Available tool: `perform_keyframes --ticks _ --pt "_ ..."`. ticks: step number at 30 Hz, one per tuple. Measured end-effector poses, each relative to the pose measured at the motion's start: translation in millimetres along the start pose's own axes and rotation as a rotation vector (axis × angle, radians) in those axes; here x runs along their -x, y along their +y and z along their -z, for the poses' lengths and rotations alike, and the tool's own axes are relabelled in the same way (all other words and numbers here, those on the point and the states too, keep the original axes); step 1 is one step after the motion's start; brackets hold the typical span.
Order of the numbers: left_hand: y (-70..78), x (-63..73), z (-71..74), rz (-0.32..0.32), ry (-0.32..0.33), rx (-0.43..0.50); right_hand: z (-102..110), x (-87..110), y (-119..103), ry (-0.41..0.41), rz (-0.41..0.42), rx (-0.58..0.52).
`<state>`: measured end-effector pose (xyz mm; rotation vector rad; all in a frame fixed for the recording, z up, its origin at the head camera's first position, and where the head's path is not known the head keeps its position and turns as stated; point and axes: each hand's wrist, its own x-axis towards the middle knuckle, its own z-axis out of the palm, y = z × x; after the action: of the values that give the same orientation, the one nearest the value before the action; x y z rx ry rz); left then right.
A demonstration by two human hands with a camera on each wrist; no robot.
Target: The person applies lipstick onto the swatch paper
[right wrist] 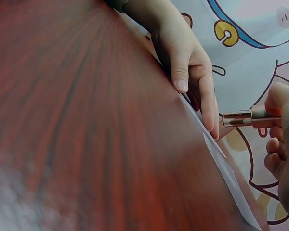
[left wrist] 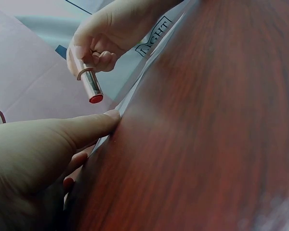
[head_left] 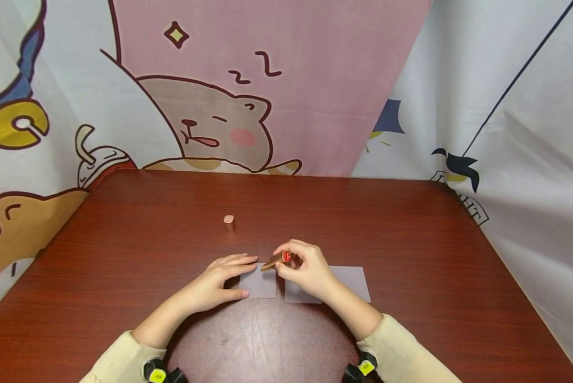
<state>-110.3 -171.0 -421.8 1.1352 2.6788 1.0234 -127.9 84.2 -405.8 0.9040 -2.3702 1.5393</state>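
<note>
A gold lipstick tube (head_left: 277, 260) is pinched between the thumb and fingers of my right hand (head_left: 310, 268). Red shows on it in the head and left wrist views. One end of the tube (right wrist: 238, 119) points toward my left hand in the right wrist view. Fingers outstretched, my left hand (head_left: 219, 282) rests at the left side of a pale grey sheet (head_left: 262, 284), its thumb at the near edge. The lipstick is held above this sheet. A second pale sheet (head_left: 350, 279) lies to the right, partly hidden by my right hand.
A small rose-gold cap (head_left: 229, 223) stands on the dark red-brown table (head_left: 363, 223), beyond my left hand. Behind the table's far edge hangs a printed cloth (head_left: 324, 96) with cartoon animals. More cloth hangs along both sides.
</note>
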Motion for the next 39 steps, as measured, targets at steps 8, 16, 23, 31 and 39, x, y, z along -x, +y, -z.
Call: perform_keyframes --ticks 8,16,23,31,39 --pt "1.2 -0.3 0.1 0.003 -0.004 0.001 -4.0 -1.3 0.6 -0.033 0.031 0.035" --pt "1.2 -0.4 -0.3 0.012 -0.009 0.008 -6.3 -2.3 1.6 -0.054 0.048 0.063" --pt "1.6 -0.1 0.9 0.019 -0.011 0.008 -7.7 -4.4 0.7 -0.069 0.089 0.087" --pt "2.8 0.1 1.9 0.02 -0.011 0.007 -8.8 -7.1 1.7 -0.092 0.105 0.121" --pt "2.7 -0.8 2.0 0.027 -0.018 0.002 -9.0 -11.0 2.5 -0.117 0.147 0.132"
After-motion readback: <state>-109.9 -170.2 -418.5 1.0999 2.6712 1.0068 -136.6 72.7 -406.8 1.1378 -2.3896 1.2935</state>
